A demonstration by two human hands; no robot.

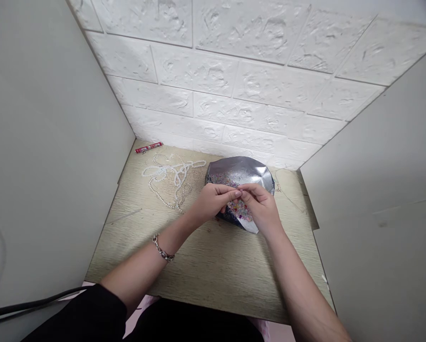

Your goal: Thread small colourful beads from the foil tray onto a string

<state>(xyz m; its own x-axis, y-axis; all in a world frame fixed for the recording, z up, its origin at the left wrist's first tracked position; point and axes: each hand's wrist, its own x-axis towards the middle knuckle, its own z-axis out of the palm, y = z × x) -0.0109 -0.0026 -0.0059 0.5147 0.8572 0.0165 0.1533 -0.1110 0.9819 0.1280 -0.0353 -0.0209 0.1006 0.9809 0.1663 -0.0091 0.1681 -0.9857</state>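
A silver-lined bag lies open near the back of the table, with many small colourful beads in it. Above it my left hand and my right hand meet at the fingertips. Both hands are pinched closed. Whatever they hold between thumb and fingers is too small to make out. Parts of the bag and beads are hidden behind my hands. To the left of the bag, strings of white and clear beads lie in loose loops.
A red narrow packet lies at the table's back left corner. Thin wire or thread is right of the bag. A white brick-patterned wall stands behind, with grey panels on both sides of the wooden table.
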